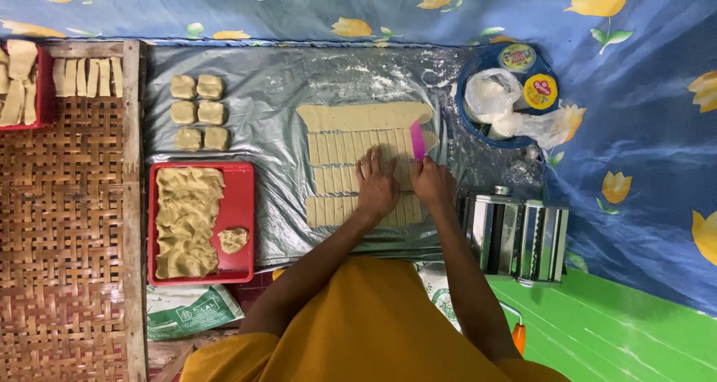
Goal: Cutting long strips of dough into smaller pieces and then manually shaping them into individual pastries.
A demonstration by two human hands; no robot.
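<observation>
The dough sheet (364, 152) lies flat in the middle of a grey plastic sheet (276, 91) dusted with flour, and we see it already scored into rows of narrow upright strips, with an uncut band along its far edge. Our left hand (376, 183) presses palm-down on the strips, fingers spread and gripping nothing. Our right hand (431, 180) sits just beside it at the sheet's right edge, closed around a pink scraper (417, 142) whose blade stands on the dough. To the left on the plastic, six squarish dough blocks (198, 112) lie in two columns, and below them a red tray (240, 210) holds a heap of folded dough scraps. Further left we see a woven bamboo mat (63, 225) in a wooden frame, with cut strips lined along its top edge and another red tray at the corner. To the right stands a metal pasta roller (515, 236), and beyond it a blue bowl (472, 72) carrying a plastic bag and two small round tubs. Everything rests on a blue cloth (642, 128) printed with yellow flowers, turning green near our right side; a green and white sack (190, 309) lies close to our knees.
</observation>
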